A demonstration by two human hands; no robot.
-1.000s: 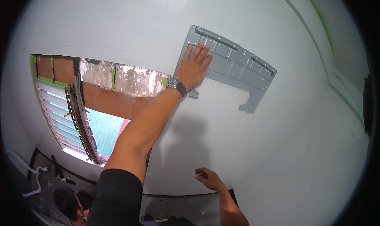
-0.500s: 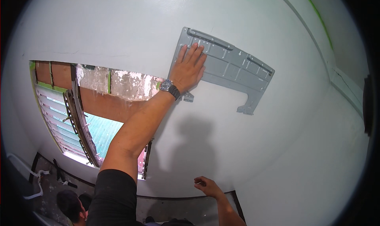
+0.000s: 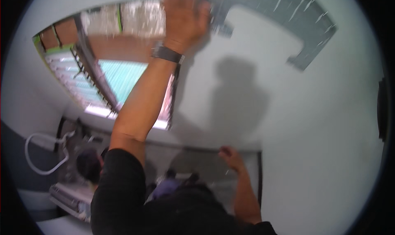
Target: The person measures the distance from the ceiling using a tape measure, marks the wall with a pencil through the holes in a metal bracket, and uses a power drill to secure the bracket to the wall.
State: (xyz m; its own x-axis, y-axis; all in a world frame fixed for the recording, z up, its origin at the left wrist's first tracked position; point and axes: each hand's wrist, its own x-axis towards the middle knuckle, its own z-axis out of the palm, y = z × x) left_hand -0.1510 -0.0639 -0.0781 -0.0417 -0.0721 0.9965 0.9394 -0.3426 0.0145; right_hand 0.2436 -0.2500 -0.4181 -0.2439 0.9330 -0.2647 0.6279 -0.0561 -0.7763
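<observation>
High on the white wall, a grey metal mounting plate (image 3: 263, 4) spans the top of the view, its upper part cut off. My left hand (image 3: 185, 23) lies flat against its left end, with a wristwatch (image 3: 168, 54) on the wrist. Motion blurs this hand, and its fingertips run out of the frame. Low down and away from the wall plate, my right hand (image 3: 231, 157) hangs with curled fingers. Whatever those fingers hold, if anything, is too small and blurred to make out.
Left of the plate is a window opening with louvred slats (image 3: 78, 76) and a brown board (image 3: 123, 48). Another person's head (image 3: 89, 165) is at lower left, near a white hose (image 3: 31, 157) and a long pale appliance (image 3: 68, 198). A dark object (image 3: 382, 109) sits at the right edge.
The view has tipped downward, so the plate and my left hand sit higher in it. More floor, the appliance and my body show. My right hand stays low with fingers curled.
</observation>
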